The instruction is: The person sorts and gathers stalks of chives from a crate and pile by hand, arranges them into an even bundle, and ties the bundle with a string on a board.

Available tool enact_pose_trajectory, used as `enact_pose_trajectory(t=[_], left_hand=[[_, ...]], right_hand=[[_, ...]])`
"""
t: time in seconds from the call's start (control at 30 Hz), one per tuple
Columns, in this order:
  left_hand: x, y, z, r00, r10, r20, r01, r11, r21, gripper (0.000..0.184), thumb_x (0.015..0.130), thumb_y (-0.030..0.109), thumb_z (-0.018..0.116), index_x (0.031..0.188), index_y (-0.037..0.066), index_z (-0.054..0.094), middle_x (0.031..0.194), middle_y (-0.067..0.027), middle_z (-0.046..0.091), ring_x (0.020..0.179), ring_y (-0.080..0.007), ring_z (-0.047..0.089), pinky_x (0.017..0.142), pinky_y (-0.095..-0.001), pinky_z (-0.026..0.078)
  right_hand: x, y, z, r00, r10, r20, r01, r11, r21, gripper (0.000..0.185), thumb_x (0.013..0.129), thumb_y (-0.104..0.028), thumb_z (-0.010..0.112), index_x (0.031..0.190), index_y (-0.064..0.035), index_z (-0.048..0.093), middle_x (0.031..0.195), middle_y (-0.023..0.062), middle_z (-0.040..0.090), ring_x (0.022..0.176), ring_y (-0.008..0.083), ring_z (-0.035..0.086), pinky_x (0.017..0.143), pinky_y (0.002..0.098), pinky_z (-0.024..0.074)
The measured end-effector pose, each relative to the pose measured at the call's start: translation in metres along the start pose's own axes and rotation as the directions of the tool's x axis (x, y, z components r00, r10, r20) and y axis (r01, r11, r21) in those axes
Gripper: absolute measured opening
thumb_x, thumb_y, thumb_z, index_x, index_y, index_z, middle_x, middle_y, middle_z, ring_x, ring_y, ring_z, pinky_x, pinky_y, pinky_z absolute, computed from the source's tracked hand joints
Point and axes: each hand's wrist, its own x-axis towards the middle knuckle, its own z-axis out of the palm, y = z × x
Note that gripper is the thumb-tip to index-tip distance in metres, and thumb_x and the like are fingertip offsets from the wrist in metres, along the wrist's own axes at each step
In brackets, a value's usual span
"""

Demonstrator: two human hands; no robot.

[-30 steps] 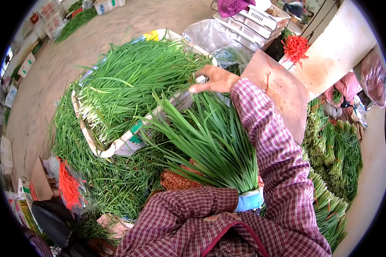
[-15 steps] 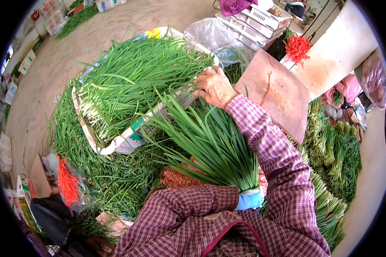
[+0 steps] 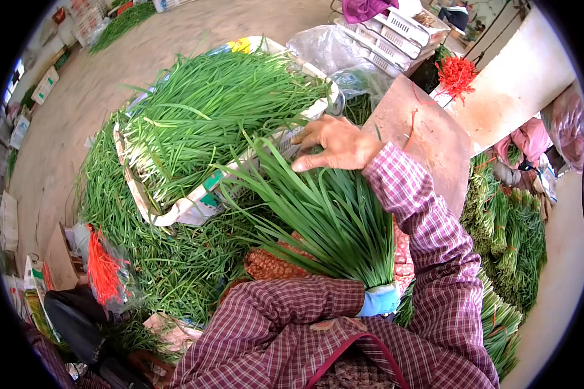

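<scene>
A bunch of garlic chives (image 3: 331,223) stands fanned out in front of my chest, its leaf tips pointing up and left. My left hand (image 3: 379,301), in a light blue glove, is closed round the base of the bunch; its fingers are mostly hidden. Over the upper leaves hovers my bare right hand (image 3: 337,144), fingers and thumb apart; whether it touches them I cannot tell. Beyond it is a white plastic basket (image 3: 180,212) heaped with more chives (image 3: 220,107), their white ends at the left.
Loose green leaves (image 3: 182,275) are piled round the basket. A brown board (image 3: 428,139) leans at the right, near red ties (image 3: 457,76). Tied bundles (image 3: 512,253) lie along the right side. More red ties (image 3: 104,269) hang at the left, near a person's dark-clothed leg (image 3: 78,324).
My right hand has come away from the basket's rim, moving down and right over the leaves, and its fingers have spread. My left hand keeps its hold on the bunch.
</scene>
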Motion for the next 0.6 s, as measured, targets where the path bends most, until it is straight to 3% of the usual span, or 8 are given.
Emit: enact_pose_trajectory(t=[0.1, 0.2, 0.33, 0.4, 0.43, 0.47, 0.57, 0.6], left_hand=[[0.0, 0.005, 0.006, 1.0, 0.021, -0.004, -0.021, 0.996, 0.092, 0.04, 0.092, 0.038, 0.044, 0.11, 0.007, 0.061, 0.098, -0.0094, 0.063, 0.093, -0.0296, 0.06, 0.089, -0.0504, 0.047], [0.001, 0.013, 0.015, 0.999, 0.035, -0.006, -0.033, 0.968, 0.247, 0.04, 0.092, 0.038, 0.044, 0.11, 0.007, 0.061, 0.098, -0.0097, 0.063, 0.093, -0.0298, 0.06, 0.089, -0.0504, 0.047], [0.01, 0.025, 0.028, 0.997, 0.075, 0.033, -0.076, 0.696, 0.714, 0.04, 0.092, 0.038, 0.044, 0.11, 0.007, 0.061, 0.098, -0.0099, 0.063, 0.092, -0.0301, 0.06, 0.089, -0.0504, 0.047], [0.02, 0.029, 0.034, 0.993, 0.092, 0.075, -0.103, 0.364, 0.926, 0.04, 0.092, 0.039, 0.043, 0.11, 0.007, 0.061, 0.098, -0.0101, 0.063, 0.092, -0.0303, 0.06, 0.089, -0.0503, 0.047], [0.024, 0.031, 0.036, 0.99, 0.097, 0.101, -0.118, 0.192, 0.974, 0.041, 0.092, 0.039, 0.043, 0.11, 0.007, 0.061, 0.098, -0.0102, 0.063, 0.092, -0.0303, 0.06, 0.089, -0.0503, 0.047], [0.029, 0.034, 0.039, 0.987, 0.099, 0.123, -0.127, 0.044, 0.991, 0.041, 0.092, 0.039, 0.043, 0.11, 0.007, 0.061, 0.098, -0.0102, 0.063, 0.092, -0.0304, 0.06, 0.089, -0.0503, 0.047], [0.044, 0.035, 0.04, 0.981, 0.097, 0.169, -0.147, -0.199, 0.969, 0.041, 0.092, 0.039, 0.043, 0.11, 0.006, 0.061, 0.098, -0.0104, 0.063, 0.092, -0.0306, 0.06, 0.089, -0.0503, 0.047], [0.047, 0.035, 0.04, 0.979, 0.094, 0.18, -0.154, -0.238, 0.959, 0.041, 0.092, 0.039, 0.043, 0.11, 0.006, 0.061, 0.098, -0.0105, 0.063, 0.092, -0.0307, 0.06, 0.089, -0.0503, 0.047]], right_hand=[[-0.001, 0.0, 0.019, 0.996, -0.059, -0.071, 0.058, 0.998, -0.013, 0.037, 0.078, -0.039, 0.07, 0.097, -0.0073, 0.072, 0.115, 0.0061, 0.064, 0.115, 0.0273, 0.05, 0.102, 0.0464, 0.0321], [0.006, -0.004, 0.021, 0.899, -0.139, -0.415, 0.077, 0.984, -0.163, 0.016, 0.079, -0.022, 0.069, 0.091, -0.0122, 0.072, 0.096, 0.0009, 0.065, 0.102, 0.0222, 0.055, 0.1, 0.0479, 0.0317], [0.024, 0.001, 0.008, 0.777, -0.134, -0.616, 0.018, 0.981, -0.191, 0.024, 0.087, -0.033, 0.06, 0.09, -0.0119, 0.071, 0.086, 0.0044, 0.066, 0.091, 0.0254, 0.06, 0.096, 0.0468, 0.0337], [0.028, -0.002, 0.004, 0.912, 0.09, -0.401, -0.066, 0.995, 0.072, 0.049, 0.092, -0.053, 0.046, 0.091, -0.0108, 0.071, 0.079, 0.0061, 0.067, 0.087, 0.0272, 0.063, 0.095, 0.0461, 0.0347], [0.031, -0.004, 0.007, 0.948, 0.121, -0.294, -0.074, 0.983, 0.166, 0.071, 0.089, -0.069, 0.033, 0.089, -0.0087, 0.07, 0.074, 0.008, 0.067, 0.085, 0.0288, 0.065, 0.089, 0.0434, 0.041], [0.037, -0.005, 0.011, 0.974, 0.13, -0.185, -0.079, 0.962, 0.261, 0.079, 0.084, -0.077, 0.032, 0.089, -0.0081, 0.07, 0.075, 0.0095, 0.067, 0.085, 0.0296, 0.065, 0.082, 0.0408, 0.0465], [0.052, -0.009, 0.005, 0.982, 0.12, 0.149, -0.142, 0.978, 0.15, 0.099, 0.071, -0.089, 0.033, 0.101, -0.0014, 0.067, 0.084, 0.0164, 0.067, 0.087, 0.0332, 0.064, 0.083, 0.0414, 0.0485], [0.059, -0.007, 0.008, 0.981, 0.116, 0.153, -0.139, 0.979, 0.151, 0.099, 0.071, -0.089, 0.033, 0.101, -0.0014, 0.067, 0.084, 0.0164, 0.067, 0.087, 0.0332, 0.064, 0.083, 0.0414, 0.0485]])
